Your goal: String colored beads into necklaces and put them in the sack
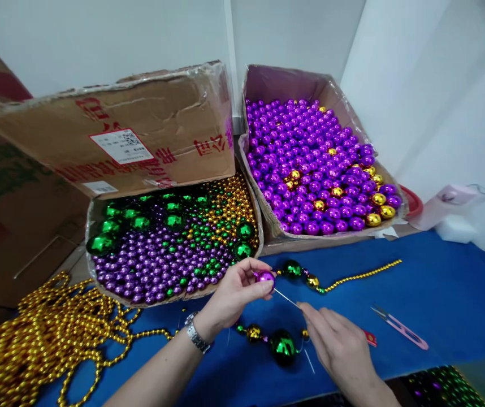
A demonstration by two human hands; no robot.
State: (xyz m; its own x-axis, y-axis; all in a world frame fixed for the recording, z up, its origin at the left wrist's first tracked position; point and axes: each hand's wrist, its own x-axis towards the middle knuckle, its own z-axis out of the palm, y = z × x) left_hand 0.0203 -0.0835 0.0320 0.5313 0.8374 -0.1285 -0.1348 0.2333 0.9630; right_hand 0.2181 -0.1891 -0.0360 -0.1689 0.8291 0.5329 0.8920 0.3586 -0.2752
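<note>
The left hand (236, 288) pinches a shiny purple bead (265, 276) between thumb and fingertips, holding it just above the blue table (437, 294). A silver wristwatch (195, 334) sits on that wrist. The right hand (338, 342) lies lower and to the right, its fingers drawn together around the end of a thin needle (285, 298) whose other end points up into the purple bead (the exact contact at the fingertips is too fine to make out).

Just right of the purple bead, a partly strung strand (344, 278) lies on the table: a large green bead (292, 269), then a gold bead (312, 280), then a line of small gold beads trailing off to the right. Between the two hands, nearer the person, another green ball (282, 346) and a gold bead (254, 332) rest on the table.

Behind the left hand stands an open cardboard box (141, 135) of mixed purple, green and gold beads, its flap raised. Beside it to the right, a second box (276, 237) is filled mostly with purple beads and a few gold ones. A heap of gold bead strands (34, 339) covers the table's left end. Pink-handled thread snips (401, 327) lie well to the right of the right hand.
</note>
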